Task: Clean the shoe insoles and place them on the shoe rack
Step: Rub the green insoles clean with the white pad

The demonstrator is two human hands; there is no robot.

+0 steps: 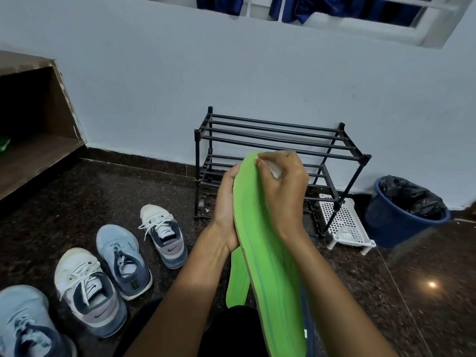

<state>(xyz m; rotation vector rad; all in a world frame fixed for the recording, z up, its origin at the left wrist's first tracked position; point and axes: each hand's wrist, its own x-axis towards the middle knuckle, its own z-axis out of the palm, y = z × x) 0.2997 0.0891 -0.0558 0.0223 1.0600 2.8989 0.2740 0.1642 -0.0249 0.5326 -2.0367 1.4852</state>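
A long bright green insole point(268, 253) stands lengthwise in front of me, toe end pointing away. My left hand point(226, 202) grips its left edge near the toe. My right hand point(280, 186) presses a small white wipe point(275, 171) against the top of the insole, fingers curled round the wipe. A second green insole point(238, 279) lies lower, partly hidden behind the first one. The black two-tier shoe rack point(278, 140) stands against the wall just beyond my hands, with bare bars.
Several sneakers point(164, 235) sit in a row on the dark speckled floor at the left. A white perforated plastic stand point(345, 225) lies under the rack's right side. A blue bin point(404, 212) with a black liner is at the right. Wooden steps point(38, 150) rise at far left.
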